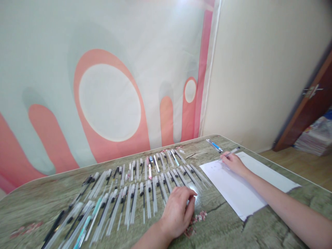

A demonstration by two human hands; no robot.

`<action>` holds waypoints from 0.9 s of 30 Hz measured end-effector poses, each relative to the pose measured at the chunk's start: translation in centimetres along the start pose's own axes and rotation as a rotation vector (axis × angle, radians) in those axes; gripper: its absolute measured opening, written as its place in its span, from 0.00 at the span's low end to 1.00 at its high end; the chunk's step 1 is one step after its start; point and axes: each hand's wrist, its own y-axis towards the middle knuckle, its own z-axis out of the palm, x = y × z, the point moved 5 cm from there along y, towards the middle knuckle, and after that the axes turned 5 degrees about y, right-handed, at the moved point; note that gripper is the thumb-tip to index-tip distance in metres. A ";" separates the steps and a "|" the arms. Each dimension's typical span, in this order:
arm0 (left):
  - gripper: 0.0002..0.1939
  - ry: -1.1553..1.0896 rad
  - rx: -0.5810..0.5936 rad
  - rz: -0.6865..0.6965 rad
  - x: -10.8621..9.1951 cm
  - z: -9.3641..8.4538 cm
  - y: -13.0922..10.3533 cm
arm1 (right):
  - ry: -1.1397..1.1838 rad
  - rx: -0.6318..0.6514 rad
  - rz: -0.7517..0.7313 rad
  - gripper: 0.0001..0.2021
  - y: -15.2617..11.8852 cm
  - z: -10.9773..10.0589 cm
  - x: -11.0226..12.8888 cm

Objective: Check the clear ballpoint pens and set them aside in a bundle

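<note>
My right hand [232, 162] is closed around a pen [235, 150], its tip down at the upper left part of a white paper sheet [241, 188]. Faint marks show on the paper by the fingers. My left hand [177, 209] rests on the table with its fingers curled in, at the near right end of the rows of pens. Whatever its fingers may hold is hidden; a bright glare lies just beyond the fingertips. Nearest to this hand are several clear pen barrels with black parts [166, 183].
Two long rows of pens and pen parts [114, 207] cover the left and middle of the wood-patterned table [220, 221]. A blue pen [216, 146] lies near the back right corner. Behind the table hangs a patterned cloth [153, 69]. A door [308, 100] stands at the right.
</note>
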 end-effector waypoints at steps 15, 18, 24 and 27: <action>0.09 0.006 0.039 -0.002 0.1 0.1 0.0 | 0.228 0.009 0.044 0.20 -0.2 0.0 -0.2; 0.08 0.006 0.030 -0.009 0.1 0.1 -0.1 | 0.230 0.015 0.050 0.21 -0.2 0.0 -0.4; 0.08 0.015 -0.011 -0.015 0.2 -0.1 -0.5 | 0.248 0.053 0.036 0.23 0.1 0.4 -0.3; 0.07 0.025 -0.016 -0.020 0.3 -0.3 -0.6 | 0.190 0.124 -0.071 0.22 0.6 1.6 1.7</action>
